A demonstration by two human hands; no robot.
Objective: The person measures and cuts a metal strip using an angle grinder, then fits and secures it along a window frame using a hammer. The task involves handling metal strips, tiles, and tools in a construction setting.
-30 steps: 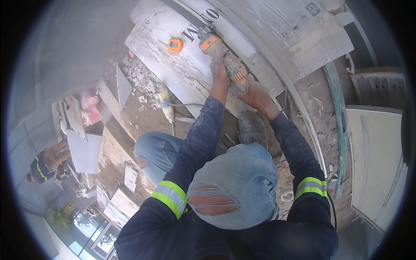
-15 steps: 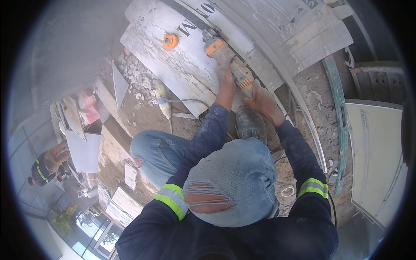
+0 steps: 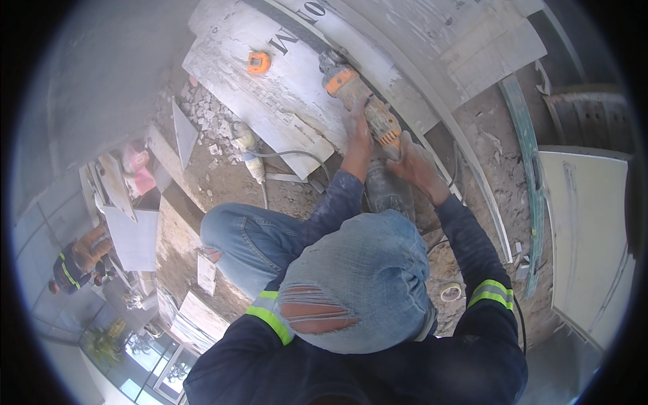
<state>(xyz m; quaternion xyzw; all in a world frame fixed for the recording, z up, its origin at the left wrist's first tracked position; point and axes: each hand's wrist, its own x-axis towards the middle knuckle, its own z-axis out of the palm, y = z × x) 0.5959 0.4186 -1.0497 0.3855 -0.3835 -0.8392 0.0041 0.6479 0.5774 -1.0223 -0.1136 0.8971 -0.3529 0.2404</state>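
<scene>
A dusty orange and grey angle grinder (image 3: 348, 85) lies in both my hands, its head pointing away and leftward over a dark, narrow strip. My left hand (image 3: 358, 138) is closed round the middle of its body. Behind it, my right hand (image 3: 416, 167) grips the rear end. The grinder's head meets the dusty edge of a white printed board (image 3: 290, 101); whether its disc touches cannot be made out. An orange tape measure (image 3: 258, 63) rests on that board, left of the grinder. My dusty shoe (image 3: 391, 192) is just below the tool.
A long pale curved strip (image 3: 449, 131) runs along the right of the grinder. Beyond it lies a green spirit level (image 3: 523, 145). Rubble (image 3: 209, 111) and a second corded power tool (image 3: 251, 158) lie to the left. Another person (image 3: 77, 260) works far left.
The grinder and both hands have shifted slightly right relative to the board and tape measure. Both hands keep their hold. The whole view has moved a little.
</scene>
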